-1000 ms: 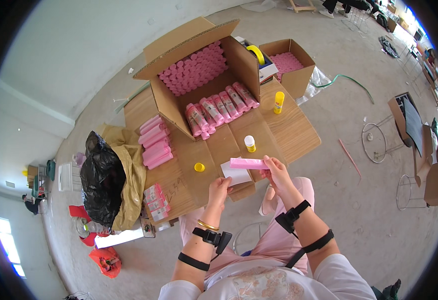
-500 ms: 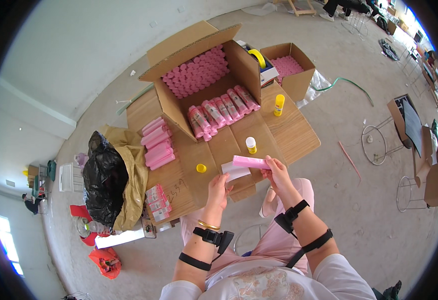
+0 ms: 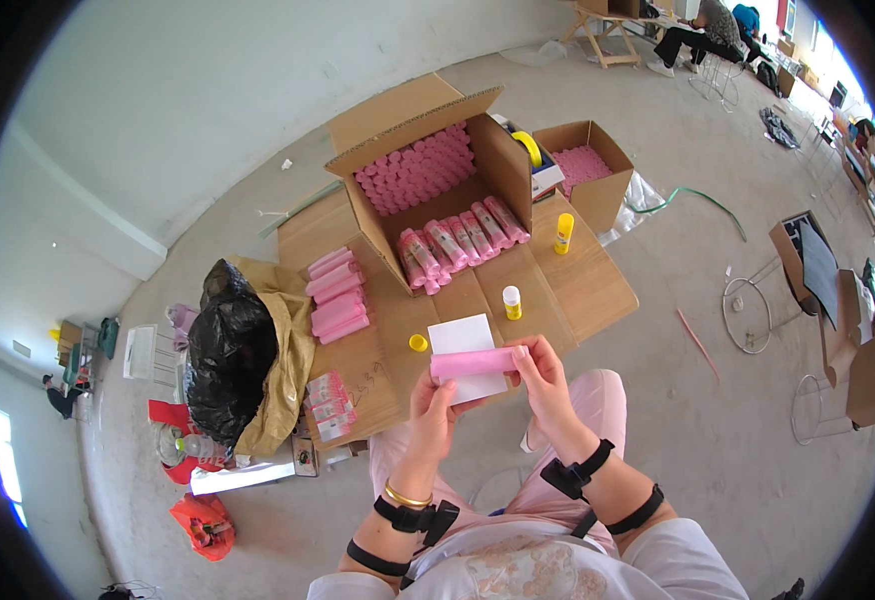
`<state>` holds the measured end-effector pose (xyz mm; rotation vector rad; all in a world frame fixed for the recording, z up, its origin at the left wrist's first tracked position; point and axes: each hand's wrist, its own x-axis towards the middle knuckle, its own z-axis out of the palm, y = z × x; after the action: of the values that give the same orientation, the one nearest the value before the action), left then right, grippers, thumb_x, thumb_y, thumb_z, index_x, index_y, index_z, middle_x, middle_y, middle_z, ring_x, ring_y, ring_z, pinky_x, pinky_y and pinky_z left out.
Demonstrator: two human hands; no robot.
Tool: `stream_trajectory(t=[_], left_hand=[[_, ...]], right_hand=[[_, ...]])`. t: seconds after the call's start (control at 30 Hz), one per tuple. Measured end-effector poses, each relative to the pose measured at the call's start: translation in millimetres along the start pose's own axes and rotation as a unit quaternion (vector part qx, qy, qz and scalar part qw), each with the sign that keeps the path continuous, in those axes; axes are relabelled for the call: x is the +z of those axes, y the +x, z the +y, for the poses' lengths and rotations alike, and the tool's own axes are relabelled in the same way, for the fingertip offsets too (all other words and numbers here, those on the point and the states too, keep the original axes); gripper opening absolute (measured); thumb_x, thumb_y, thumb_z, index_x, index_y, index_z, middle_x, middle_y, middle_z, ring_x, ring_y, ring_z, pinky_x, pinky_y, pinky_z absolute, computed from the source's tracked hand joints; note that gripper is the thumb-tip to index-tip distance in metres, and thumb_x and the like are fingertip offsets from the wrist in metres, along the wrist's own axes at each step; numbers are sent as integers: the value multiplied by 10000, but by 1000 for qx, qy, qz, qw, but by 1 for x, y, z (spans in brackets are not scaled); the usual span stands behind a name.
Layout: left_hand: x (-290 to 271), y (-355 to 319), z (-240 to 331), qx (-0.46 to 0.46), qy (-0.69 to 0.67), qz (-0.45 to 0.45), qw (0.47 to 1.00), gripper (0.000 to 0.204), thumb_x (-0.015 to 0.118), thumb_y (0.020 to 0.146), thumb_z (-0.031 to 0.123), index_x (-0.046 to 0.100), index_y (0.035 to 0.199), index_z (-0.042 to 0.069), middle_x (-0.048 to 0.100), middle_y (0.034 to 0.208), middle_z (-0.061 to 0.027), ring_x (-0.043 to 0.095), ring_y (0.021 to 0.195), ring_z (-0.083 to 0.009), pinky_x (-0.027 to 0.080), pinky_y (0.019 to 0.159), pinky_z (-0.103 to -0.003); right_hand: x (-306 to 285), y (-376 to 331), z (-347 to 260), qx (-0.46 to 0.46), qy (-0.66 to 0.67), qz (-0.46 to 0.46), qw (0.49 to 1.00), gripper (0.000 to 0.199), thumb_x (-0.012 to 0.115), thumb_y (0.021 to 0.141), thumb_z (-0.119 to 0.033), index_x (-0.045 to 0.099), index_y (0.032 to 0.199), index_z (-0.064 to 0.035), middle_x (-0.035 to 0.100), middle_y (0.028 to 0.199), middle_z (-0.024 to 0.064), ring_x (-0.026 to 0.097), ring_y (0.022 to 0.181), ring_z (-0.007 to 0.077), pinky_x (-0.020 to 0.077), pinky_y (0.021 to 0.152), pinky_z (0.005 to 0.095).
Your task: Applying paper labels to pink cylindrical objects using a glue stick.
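A smooth pink plastic roll, like a bag roll, lies crosswise between my hands over a white paper sheet. My left hand closes on the roll's left end, its thumb in front and some fingers behind the paper's lower edge. With thumb and fingers, my right hand pinches the right end. Just beyond the paper stands a glue stick with a white top. A yellow cap rests left of the sheet.
An open carton holds many pink rolls, some with printed wraps. Bare pink rolls and wrapped ones or labels lie at the table's left. Another yellow glue stick stands right. A black plastic bag adjoins the table's left side.
The pink roll has moved left and nearer me, over the paper sheet. My left hand, open beside it before, has closed on its left end. The view has shifted slightly.
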<state>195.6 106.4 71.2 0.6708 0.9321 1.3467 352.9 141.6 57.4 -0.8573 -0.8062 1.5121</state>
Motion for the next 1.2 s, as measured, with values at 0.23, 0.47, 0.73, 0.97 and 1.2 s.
stream_trajectory(t=[0.23, 0.47, 0.73, 0.97, 1.2], left_hand=[[-4, -48, 47, -43, -217, -126, 967, 374, 444, 930, 144, 428, 1293, 56, 553, 1225, -133, 591, 1070, -288, 538, 858, -352], [-18, -81, 49, 37, -91, -67, 993, 329, 614, 864, 52, 533, 1181, 79, 620, 1101, -81, 621, 992, -200, 563, 759, -298], [-21, -115, 65, 115, -76, -25, 990, 280, 657, 833, 37, 594, 1101, 83, 652, 1011, -52, 642, 896, -159, 567, 710, -293], [-22, -130, 72, 155, -107, -1, 982, 200, 666, 837, 64, 621, 1032, 73, 662, 945, -37, 630, 825, -124, 529, 650, -271], [-18, -136, 74, 171, -137, 5, 976, 159, 655, 858, 112, 615, 1008, 74, 657, 924, -33, 615, 810, -116, 500, 638, -272]], right_hand=[[34, -41, -27, -47, 6, -42, 998, 185, 531, 947, -233, 562, 992, -55, 525, 808, -33, 423, 692, 40, 335, 622, 192], [75, -82, -37, -96, 24, -115, 988, 200, 553, 941, -181, 549, 1063, -23, 555, 894, -5, 506, 821, 56, 411, 749, 200], [100, -100, -30, -123, -19, -167, 978, 208, 561, 936, -170, 557, 1078, -17, 567, 963, 4, 509, 889, 66, 409, 800, 214], [114, -114, -36, -134, -32, -189, 972, 212, 569, 931, -172, 567, 1075, -16, 568, 938, -6, 491, 846, 55, 396, 767, 203], [117, -117, -42, -165, -71, -197, 964, 182, 577, 921, -150, 587, 1044, -16, 574, 923, -16, 463, 793, 49, 391, 733, 192]])
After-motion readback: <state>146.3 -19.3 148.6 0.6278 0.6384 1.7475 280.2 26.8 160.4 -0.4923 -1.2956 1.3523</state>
